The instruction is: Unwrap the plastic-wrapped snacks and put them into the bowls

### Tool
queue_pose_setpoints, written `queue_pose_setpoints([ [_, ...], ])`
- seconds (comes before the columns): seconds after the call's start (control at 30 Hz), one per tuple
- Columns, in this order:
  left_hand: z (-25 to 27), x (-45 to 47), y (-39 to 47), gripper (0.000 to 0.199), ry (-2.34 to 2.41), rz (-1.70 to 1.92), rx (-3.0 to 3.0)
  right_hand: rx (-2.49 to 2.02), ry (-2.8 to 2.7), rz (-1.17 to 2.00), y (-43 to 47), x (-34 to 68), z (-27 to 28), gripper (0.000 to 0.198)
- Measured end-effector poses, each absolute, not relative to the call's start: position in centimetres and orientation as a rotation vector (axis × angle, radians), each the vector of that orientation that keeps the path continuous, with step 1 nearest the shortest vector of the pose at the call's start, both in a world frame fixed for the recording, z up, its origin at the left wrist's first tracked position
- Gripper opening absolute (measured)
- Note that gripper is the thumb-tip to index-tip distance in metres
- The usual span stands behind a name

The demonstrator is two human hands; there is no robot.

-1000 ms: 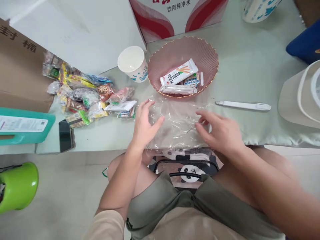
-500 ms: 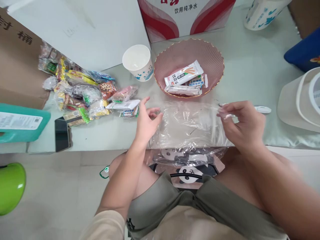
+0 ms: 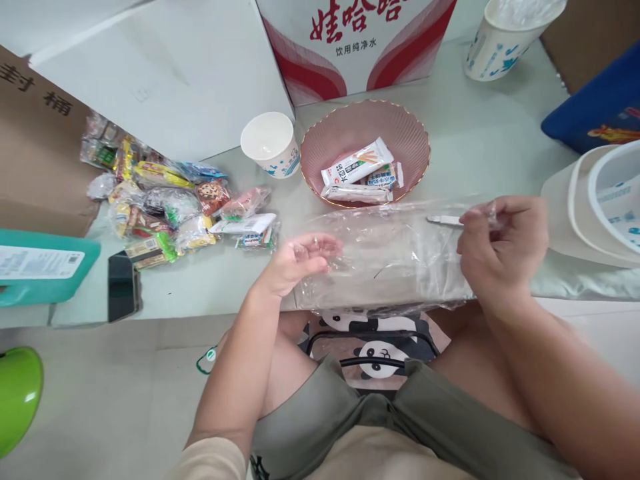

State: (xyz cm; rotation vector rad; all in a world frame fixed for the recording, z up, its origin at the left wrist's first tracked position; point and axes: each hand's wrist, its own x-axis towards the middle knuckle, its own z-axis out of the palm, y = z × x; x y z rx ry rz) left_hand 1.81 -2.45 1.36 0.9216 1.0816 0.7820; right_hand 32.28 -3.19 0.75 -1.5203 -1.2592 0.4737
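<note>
Plastic film: We find the clear plastic film [image 3: 385, 263] spread over the near edge of the table [image 3: 200, 290], between two bare hands and just in front of the pink bowl [image 3: 407, 143]; whether it is a bag or a single sheet, we cannot tell.
Tear risk: We judge the white tool [image 3: 445, 221] the closest hazard. Its narrow end shows beside the right fingers, in line with the film; if that end is sharp, a sideways pull could nick the plastic.
Slip risk: Loose film dips past the table's edge toward the lap, so a weak hold on the left could let it slide down.
Bowl risk: The far edge of the film lies close to the bowl, touching or not we cannot tell; a quick lift could catch the scalloped rim and shift the packets [image 3: 357, 163] inside.
Right hand: We see the right hand [image 3: 503, 247] palm down at the film's right end, wrist bent inward, fingers curled and thumb pinching a fold of plastic.
Left hand: The left hand [image 3: 305, 262] is turned on its side at the opposite end, fingers softly bent, thumb near them. Film glints across the fingertips; whether they grip it, we cannot tell.
</note>
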Motion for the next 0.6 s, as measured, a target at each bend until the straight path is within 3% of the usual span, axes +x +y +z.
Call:
queue_pose_setpoints([
  [0.1, 1.3, 2.1, -2.3, 0.042, 1.291, 0.769, 0.955, -1.357, -1.100, 0.631, -2.4, 32.2, 0.9, 0.043],
  [0.27, 1.2, 2.2, -0.3, 0.040, 1.413, 0.977, 0.958, -1.223, -0.943, 1.309, -2.6, 32.5, 0.8, 0.066],
  [0.4, 1.8, 1.5, 0.5, 0.047, 1.372, 1.070, 0.920, -1.387, -1.195, 1.517, -3.1, 31.6, 1.3, 0.046],
  [0.53, 2.2, -0.3, -0.4, 0.064, 1.290, 0.838, 0.916, -1.581, -1.214, 1.297, -2.6, 30.9, 2.2, 0.028],
  [0.6, 2.1, -1.1, -1.0, 0.051, 1.280, 0.651, 0.978, -1.623, -1.201, 1.188, -2.3, 31.0, 2.2, 0.024],
])
